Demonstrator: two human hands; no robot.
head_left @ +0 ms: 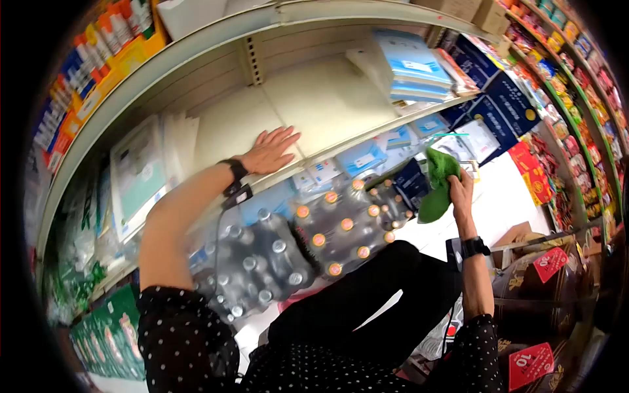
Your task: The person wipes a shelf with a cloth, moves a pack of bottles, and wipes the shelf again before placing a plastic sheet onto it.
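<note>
My left hand lies flat with fingers spread on the pale shelf board, close to its front edge. A green cloth hangs from my right hand, whose fingers are closed on it, out in front of the shelf on the right. To the right of my left hand on the same board sits a stack of blue-and-white packs. Clear folders or sleeves with papers lean at the left end of the shelf.
Shrink-wrapped bottles with white caps and others with orange caps stand below the shelf, by my knees. Markers fill the upper left. Dark blue boxes stand at the shelf's right end. Snack racks line the right side.
</note>
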